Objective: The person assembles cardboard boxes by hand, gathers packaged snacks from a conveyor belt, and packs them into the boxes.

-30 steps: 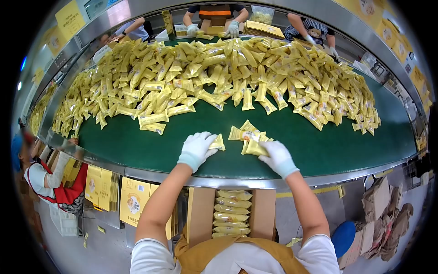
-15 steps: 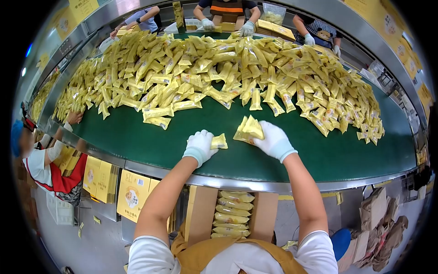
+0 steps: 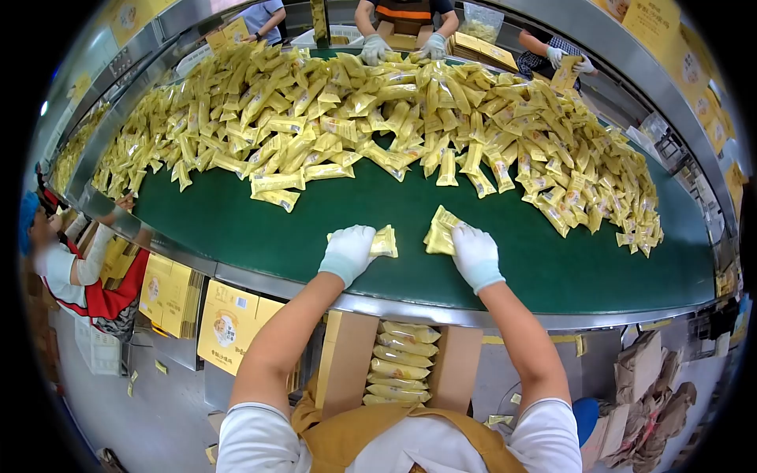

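My left hand [image 3: 348, 253], in a white glove, is closed round a yellow packet [image 3: 385, 242] whose end sticks out to the right. My right hand [image 3: 475, 254], also gloved, grips a small bunch of yellow packets [image 3: 442, 230] standing together on the green belt [image 3: 315, 225]. A gap of bare belt lies between the two hands. Beyond them spreads a large heap of yellow packets [image 3: 355, 110]. Below the belt's edge, an open carton [image 3: 345, 364] in front of my body holds a row of several packets [image 3: 397, 356].
A metal rim [image 3: 410, 314] edges the belt. Flat yellow boxes [image 3: 229, 327] stand at lower left, near a co-worker in a red apron [image 3: 110, 293]. Across the belt, other co-workers' gloved hands [image 3: 433, 46] show. Brown sacks [image 3: 648, 394] lie on the floor at right.
My right hand has gathered the loose packets into an upright bunch and drawn them slightly nearer. My left hand keeps its packet. Across the belt at right, a co-worker now holds a yellow box.
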`<action>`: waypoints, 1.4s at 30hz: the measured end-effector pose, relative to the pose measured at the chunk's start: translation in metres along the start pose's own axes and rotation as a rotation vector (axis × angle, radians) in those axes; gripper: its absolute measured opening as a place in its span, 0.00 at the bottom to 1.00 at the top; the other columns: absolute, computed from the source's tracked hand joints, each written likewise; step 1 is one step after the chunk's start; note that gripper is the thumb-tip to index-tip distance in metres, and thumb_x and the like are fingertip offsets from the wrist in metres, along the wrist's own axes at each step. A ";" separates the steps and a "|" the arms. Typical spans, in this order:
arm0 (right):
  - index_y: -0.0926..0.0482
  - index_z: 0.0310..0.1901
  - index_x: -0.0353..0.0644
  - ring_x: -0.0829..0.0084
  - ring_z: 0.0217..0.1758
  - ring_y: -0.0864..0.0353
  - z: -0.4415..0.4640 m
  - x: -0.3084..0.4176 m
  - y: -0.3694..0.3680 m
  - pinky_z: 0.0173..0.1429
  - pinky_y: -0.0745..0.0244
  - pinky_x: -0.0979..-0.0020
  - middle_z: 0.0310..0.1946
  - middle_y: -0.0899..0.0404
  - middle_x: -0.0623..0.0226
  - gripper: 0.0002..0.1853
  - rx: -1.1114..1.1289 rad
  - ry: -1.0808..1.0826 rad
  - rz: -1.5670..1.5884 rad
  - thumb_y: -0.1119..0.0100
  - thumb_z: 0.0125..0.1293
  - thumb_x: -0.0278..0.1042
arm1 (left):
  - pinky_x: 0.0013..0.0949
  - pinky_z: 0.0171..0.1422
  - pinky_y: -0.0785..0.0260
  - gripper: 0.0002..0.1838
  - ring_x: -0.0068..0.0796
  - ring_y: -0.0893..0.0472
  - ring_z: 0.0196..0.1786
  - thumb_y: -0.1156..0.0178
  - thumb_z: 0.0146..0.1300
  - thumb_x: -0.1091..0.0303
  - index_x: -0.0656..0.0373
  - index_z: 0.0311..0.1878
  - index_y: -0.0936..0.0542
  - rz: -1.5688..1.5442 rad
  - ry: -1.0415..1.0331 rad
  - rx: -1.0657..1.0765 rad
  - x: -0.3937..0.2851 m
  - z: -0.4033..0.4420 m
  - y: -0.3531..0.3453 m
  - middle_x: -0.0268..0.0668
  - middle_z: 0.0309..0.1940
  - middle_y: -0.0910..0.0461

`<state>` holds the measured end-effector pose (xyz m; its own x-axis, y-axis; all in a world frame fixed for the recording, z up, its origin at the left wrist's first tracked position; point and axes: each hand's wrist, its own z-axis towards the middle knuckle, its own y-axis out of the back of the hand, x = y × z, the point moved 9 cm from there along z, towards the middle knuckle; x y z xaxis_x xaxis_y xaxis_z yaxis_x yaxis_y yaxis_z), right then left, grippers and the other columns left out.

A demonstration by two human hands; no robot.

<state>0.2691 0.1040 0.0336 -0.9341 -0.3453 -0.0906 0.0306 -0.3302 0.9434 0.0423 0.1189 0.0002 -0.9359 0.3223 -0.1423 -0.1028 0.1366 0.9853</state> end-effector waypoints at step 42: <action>0.29 0.64 0.32 0.60 0.48 0.21 -0.185 0.216 0.101 0.49 0.30 0.60 0.43 0.19 0.59 0.49 0.697 0.573 0.200 0.32 0.53 0.69 | 0.41 0.79 0.45 0.46 0.43 0.35 0.73 0.39 0.68 0.63 0.67 0.81 0.54 -1.440 -0.243 0.074 -0.088 -0.170 0.083 0.50 0.71 0.36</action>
<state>0.1366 -0.1664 0.0506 -0.6099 -0.7824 0.1258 -0.2228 0.3216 0.9203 0.0591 -0.0570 0.1106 0.0385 0.0142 -0.9992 -0.8566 0.5153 -0.0257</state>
